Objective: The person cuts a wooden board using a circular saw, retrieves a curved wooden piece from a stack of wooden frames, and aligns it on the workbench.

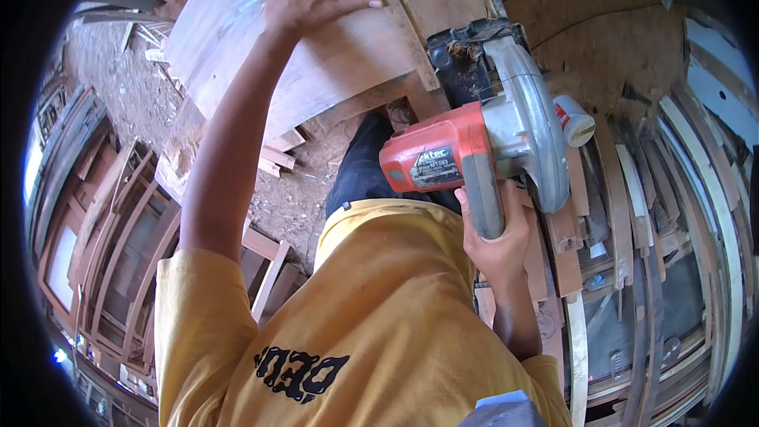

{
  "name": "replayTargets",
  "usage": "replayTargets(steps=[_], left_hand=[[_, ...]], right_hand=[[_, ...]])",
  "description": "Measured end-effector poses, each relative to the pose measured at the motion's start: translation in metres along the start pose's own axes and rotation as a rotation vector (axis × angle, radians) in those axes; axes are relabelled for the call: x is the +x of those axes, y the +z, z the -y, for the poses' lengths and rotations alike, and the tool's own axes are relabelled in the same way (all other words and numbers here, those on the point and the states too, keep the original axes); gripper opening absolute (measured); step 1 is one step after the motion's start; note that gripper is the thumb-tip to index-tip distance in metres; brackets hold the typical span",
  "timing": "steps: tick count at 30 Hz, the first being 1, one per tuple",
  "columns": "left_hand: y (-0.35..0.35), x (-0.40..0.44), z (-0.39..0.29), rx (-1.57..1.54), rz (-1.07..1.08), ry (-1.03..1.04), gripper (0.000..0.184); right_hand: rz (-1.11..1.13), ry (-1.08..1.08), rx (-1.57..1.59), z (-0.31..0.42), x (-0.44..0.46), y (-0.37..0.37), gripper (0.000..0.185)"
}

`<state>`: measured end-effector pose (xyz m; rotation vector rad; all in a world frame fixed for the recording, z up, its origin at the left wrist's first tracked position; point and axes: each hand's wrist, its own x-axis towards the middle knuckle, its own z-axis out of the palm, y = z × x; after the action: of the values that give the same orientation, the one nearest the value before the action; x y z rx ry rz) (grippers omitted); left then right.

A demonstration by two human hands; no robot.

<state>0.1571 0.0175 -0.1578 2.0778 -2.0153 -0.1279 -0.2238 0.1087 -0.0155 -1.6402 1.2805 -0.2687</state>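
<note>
Here, a broad wooden panel (340,71) spans the top centre of the frame, the left hand (299,0) spread open on it. Right of centre, at the panel's edge, the right hand (504,239) grips the rear handle (484,198) of a red circular saw (435,146), near a small white container (579,128).

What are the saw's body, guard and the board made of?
Body: likely moulded plastic, glossy red, smooth rounded edges.
Guard: probably cast metal, unpainted silver-grey with bright highlights.
Board: wood, seemingly unvarnished, pale with faint grain; solid or ply, can't tell.
</note>
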Motion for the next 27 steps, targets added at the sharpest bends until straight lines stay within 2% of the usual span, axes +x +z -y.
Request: replayTargets(steps=[1, 3, 8, 9, 11, 16, 18, 22, 24, 27], left_hand=[[0.0, -0.001, 0.0, -0.004, 0.0, 0.002, 0.14], [0.0, -0.002, 0.0, -0.007, -0.004, -0.007, 0.139], [-0.005, -0.002, -0.007, -0.02, 0.005, -0.058, 0.14], [-0.005, -0.002, -0.007, -0.023, 0.019, -0.069, 0.14], [-0.004, -0.003, -0.006, -0.017, 0.016, -0.084, 0.141], [-0.004, -0.003, -0.004, -0.055, 0.0, -0.046, 0.14], [-0.005, -0.003, -0.003, -0.064, -0.004, -0.045, 0.139], [-0.008, -0.002, -0.005, -0.073, 0.018, -0.063, 0.138], [-0.008, -0.003, -0.003, -0.09, 0.024, -0.056, 0.137], [-0.006, -0.005, -0.002, -0.099, 0.006, -0.05, 0.137]], right_hand=[[-0.017, -0.004, 0.004, 0.007, 0.007, 0.001, 0.023], [0.011, -0.004, 0.005, 0.022, 0.019, -0.002, 0.021], [0.006, 0.01, -0.027, 0.036, 0.035, -0.002, 0.021], [0.031, 0.029, -0.073, 0.038, 0.037, -0.003, 0.026], [0.021, 0.003, -0.061, 0.039, 0.039, -0.001, 0.023], [-0.002, -0.012, -0.082, 0.039, 0.045, 0.003, 0.02], [-0.017, 0.049, -0.062, 0.043, 0.047, 0.005, 0.02], [-0.042, -0.035, -0.097, 0.041, 0.053, 0.008, 0.021], [-0.058, -0.014, -0.029, 0.048, 0.057, 0.01, 0.02], [-0.037, 0.028, -0.087, 0.052, 0.06, 0.009, 0.019]])
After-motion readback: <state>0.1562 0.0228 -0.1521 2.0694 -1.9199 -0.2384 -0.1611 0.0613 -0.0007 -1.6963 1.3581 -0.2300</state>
